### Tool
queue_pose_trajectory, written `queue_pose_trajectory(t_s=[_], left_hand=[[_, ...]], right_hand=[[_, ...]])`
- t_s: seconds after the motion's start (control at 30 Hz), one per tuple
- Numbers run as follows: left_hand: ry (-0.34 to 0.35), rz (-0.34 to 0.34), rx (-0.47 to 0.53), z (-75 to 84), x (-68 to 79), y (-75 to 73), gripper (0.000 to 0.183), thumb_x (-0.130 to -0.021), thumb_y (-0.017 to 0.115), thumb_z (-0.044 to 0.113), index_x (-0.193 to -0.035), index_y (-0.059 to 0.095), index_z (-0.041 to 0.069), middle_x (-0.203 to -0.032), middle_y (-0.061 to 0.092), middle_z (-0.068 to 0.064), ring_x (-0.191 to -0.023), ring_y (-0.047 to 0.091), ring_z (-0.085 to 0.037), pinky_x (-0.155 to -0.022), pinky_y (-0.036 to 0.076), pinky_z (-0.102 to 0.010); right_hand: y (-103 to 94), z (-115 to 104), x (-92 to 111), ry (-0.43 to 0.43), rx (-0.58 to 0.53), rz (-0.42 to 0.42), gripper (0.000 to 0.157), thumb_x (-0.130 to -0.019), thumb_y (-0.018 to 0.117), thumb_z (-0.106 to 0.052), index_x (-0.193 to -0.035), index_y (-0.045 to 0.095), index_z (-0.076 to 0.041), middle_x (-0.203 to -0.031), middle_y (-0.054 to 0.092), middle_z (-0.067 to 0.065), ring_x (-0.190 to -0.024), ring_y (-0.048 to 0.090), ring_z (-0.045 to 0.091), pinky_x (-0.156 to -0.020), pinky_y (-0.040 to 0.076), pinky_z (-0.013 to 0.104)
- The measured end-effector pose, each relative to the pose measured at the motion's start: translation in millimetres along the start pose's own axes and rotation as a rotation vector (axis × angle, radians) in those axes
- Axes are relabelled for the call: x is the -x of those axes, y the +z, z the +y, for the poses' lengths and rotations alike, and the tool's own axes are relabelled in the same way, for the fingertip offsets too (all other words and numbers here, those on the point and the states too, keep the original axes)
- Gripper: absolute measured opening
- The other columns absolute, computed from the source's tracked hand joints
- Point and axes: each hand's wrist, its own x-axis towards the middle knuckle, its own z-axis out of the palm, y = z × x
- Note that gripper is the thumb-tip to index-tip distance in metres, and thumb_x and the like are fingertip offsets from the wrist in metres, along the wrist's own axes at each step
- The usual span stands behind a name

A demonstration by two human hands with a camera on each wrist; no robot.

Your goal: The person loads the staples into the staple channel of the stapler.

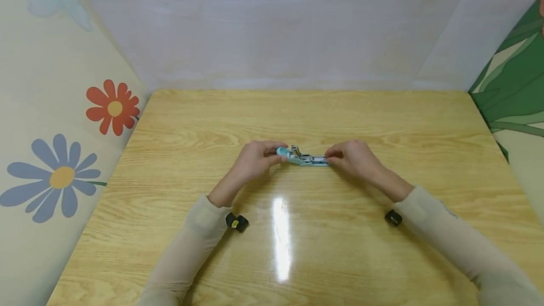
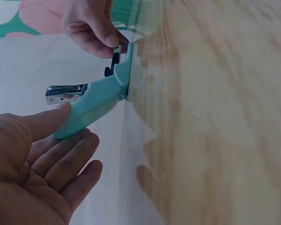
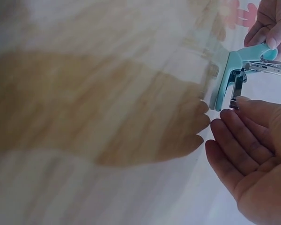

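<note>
A glossy, yellowish wood-grain tabletop [image 1: 191,117] fills the scene, a bright streak of reflected light [image 1: 282,240] across its near part. A creased whitish backdrop [image 1: 276,37] stands along the far edge. The left wall [image 1: 25,98] carries a red flower [image 1: 114,108] and a larger blue-grey flower [image 1: 61,177], each with a yellow centre; broad green leaves [image 1: 518,74] cover the right side.

Around the middle of the tabletop is a turquoise stapler [image 1: 314,164], unfolded, its base flat on the wood and its smooth, rounded cover [image 2: 91,105] tilted up to the left. A shiny metal part [image 2: 65,92] juts from the cover; a narrow metal channel [image 3: 237,86] runs along the base. The left hand [image 1: 255,160] grips the cover's end between thumb and fingers. The right hand [image 1: 357,159] pinches the channel's right end. Both arms wear pale, fine-textured sleeves [image 1: 193,244].
</note>
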Motion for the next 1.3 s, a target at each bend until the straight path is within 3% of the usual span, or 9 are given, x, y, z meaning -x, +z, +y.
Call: queue_pose_trajectory(t_s=[0.37, 0.57, 0.7, 0.83, 0.97, 1.1, 1.2, 1.3], left_hand=[[-0.021, -0.001, 0.021, 3.9, 0.4, -1.5, 0.037, -0.094, 0.074, 0.027, -0.130, 0.070, 0.018, -0.121, 0.075, -0.006, -0.109, 0.073, -0.020, -0.079, 0.061, -0.031], [-0.035, 0.006, 0.017, 6.0, -0.4, -1.9, 0.037, -0.093, 0.075, 0.026, -0.129, 0.071, 0.019, -0.120, 0.076, -0.006, -0.095, 0.073, -0.017, -0.063, 0.052, -0.023], [-0.020, -0.003, -0.014, 8.4, -1.7, -1.8, 0.038, -0.094, 0.075, 0.027, -0.131, 0.070, 0.019, -0.122, 0.075, -0.007, -0.072, 0.061, -0.013, -0.053, 0.038, -0.022], [0.010, -0.012, -0.054, 13.8, -3.9, -1.1, 0.040, -0.095, 0.074, 0.029, -0.133, 0.069, 0.019, -0.125, 0.073, -0.007, -0.069, 0.058, -0.012, -0.050, 0.035, -0.021], [0.057, 0.014, -0.080, 21.1, -6.4, 2.2, 0.041, -0.094, 0.074, 0.028, -0.134, 0.068, 0.017, -0.124, 0.074, -0.007, -0.073, 0.063, -0.009, -0.050, 0.037, -0.020], [0.158, 0.063, -0.119, 27.9, -8.9, 9.9, 0.043, -0.093, 0.076, 0.028, -0.132, 0.068, 0.014, -0.122, 0.073, -0.009, -0.047, 0.040, -0.005, -0.044, 0.031, -0.019], [0.228, 0.097, -0.161, 32.4, -11.1, 15.8, 0.043, -0.091, 0.077, 0.029, -0.130, 0.069, 0.012, -0.120, 0.073, -0.011, -0.041, 0.018, -0.006, -0.041, 0.025, -0.017], [0.234, 0.098, -0.165, 36.6, -14.2, 20.9, 0.044, -0.090, 0.078, 0.029, -0.130, 0.070, 0.012, -0.121, 0.073, -0.011, -0.041, 0.016, -0.004, -0.041, 0.025, -0.016]], right_hand=[[-3.1, 3, 1, -0.008, 0.025, 0.017, 0.014, -0.093, 0.075, -0.016, -0.102, 0.080, -0.008, -0.100, 0.080, 0.009, -0.091, 0.076, 0.024, -0.085, 0.061, 0.042], [-3.4, 3, 1, -0.014, 0.026, 0.032, 0.013, -0.093, 0.075, -0.015, -0.101, 0.080, -0.007, -0.099, 0.080, 0.009, -0.091, 0.077, 0.025, -0.083, 0.061, 0.042], [-3.3, 2, 1, 0.007, 0.022, 0.022, 0.013, -0.093, 0.074, -0.016, -0.102, 0.080, -0.008, -0.100, 0.080, 0.009, -0.092, 0.077, 0.025, -0.083, 0.062, 0.041], [-2.6, 1, 1, 0.028, 0.015, 0.013, 0.014, -0.093, 0.074, -0.017, -0.102, 0.080, -0.008, -0.101, 0.080, 0.009, -0.093, 0.076, 0.025, -0.084, 0.062, 0.041], [-1.8, 2, 1, 0.028, -0.001, 0.017, 0.014, -0.093, 0.075, -0.018, -0.103, 0.080, -0.009, -0.101, 0.080, 0.008, -0.092, 0.077, 0.024, -0.084, 0.062, 0.040], [-1.2, 4, 1, 0.020, -0.016, 0.028, 0.014, -0.091, 0.076, -0.018, -0.101, 0.080, -0.009, -0.099, 0.080, 0.008, -0.091, 0.077, 0.023, -0.083, 0.062, 0.040], [-0.5, 5, 1, 0.019, -0.021, 0.033, 0.014, -0.091, 0.077, -0.018, -0.101, 0.080, -0.009, -0.098, 0.080, 0.007, -0.090, 0.077, 0.022, -0.082, 0.061, 0.040], [0.4, 5, 1, 0.015, -0.023, 0.026, 0.014, -0.091, 0.077, -0.018, -0.100, 0.080, -0.008, -0.097, 0.080, 0.008, -0.089, 0.077, 0.023, -0.081, 0.062, 0.039]])
